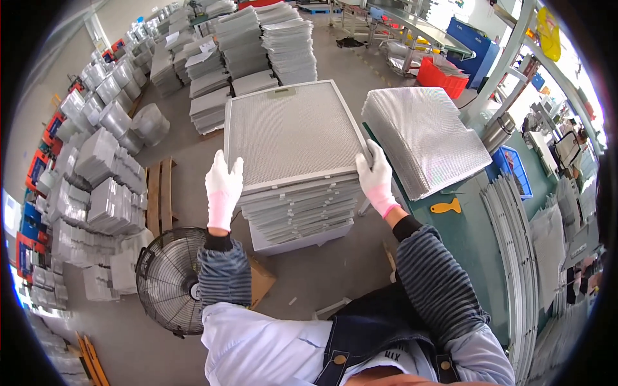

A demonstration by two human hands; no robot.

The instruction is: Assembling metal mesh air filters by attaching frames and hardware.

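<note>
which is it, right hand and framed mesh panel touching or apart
Touching: the head view shows the gloved right hand gripping the framed mesh panel by its near right corner.

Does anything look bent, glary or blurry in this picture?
Head view: fisheye bending curves the long, pale grey strips at right; head view: glare washes out the upper-right edge; head view: the white-gloved left hand and right hand look fairly sharp.

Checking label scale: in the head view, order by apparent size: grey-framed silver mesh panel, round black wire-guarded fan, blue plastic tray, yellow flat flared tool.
1. Mesh panel
2. Black fan, partly hidden
3. Blue tray
4. Yellow tool

Apparent size only; fisheye and nearness may distort.
</note>
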